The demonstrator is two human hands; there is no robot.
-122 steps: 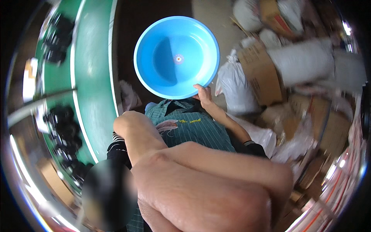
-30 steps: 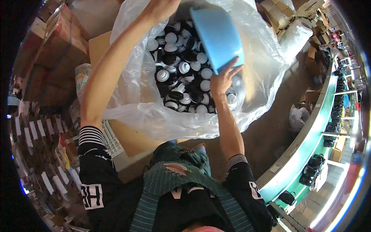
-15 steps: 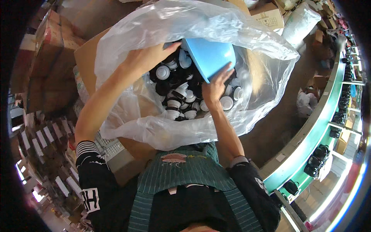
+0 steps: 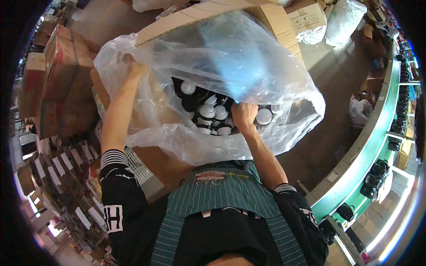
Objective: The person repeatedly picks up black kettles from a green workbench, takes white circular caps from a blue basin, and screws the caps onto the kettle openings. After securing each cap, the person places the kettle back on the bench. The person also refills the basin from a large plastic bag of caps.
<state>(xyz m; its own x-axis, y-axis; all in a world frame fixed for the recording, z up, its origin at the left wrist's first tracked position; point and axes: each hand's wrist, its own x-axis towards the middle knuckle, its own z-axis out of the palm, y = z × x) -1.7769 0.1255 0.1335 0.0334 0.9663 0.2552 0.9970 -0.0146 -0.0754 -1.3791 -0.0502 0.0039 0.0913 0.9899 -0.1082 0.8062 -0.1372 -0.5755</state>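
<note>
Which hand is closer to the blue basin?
Right. The right hand is at the basin; the left hand is apart, by the plastic bag's left side.

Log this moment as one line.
left hand: at left side of clear liner | right hand: closed at blue basin | basin: seen through liner | black-and-white parts: inside liner

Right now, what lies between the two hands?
Head view: clear plastic bag and black-and-white parts lie between the left hand and the right hand.

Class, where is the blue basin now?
In the head view, the blue basin is above and slightly right of centre, seen through clear plastic, by the right hand.
</note>
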